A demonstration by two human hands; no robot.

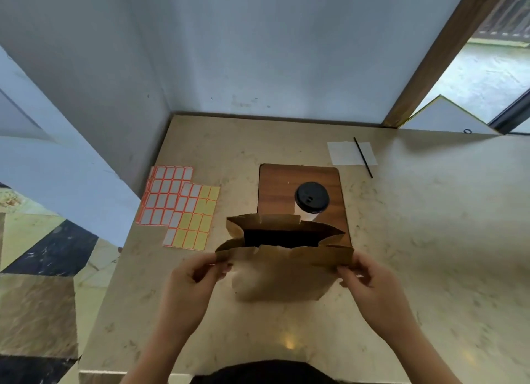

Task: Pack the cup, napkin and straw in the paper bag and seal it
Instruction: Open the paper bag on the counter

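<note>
Both hands' fingers, left [198, 274] and right [362, 274], pinch the open bag's [281, 277] near rim; cup [311, 198] stands behind it.

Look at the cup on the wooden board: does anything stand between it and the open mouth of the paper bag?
Nothing visible does. The cup stands just behind the paper bag, whose mouth gapes open. The left hand and right hand pinch the near rim at its two ends, clear of the opening.

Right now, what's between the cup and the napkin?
Head view: only the rest of the wooden board under the cup, then bare countertop up to the napkin. The straw lies across the napkin.
</note>
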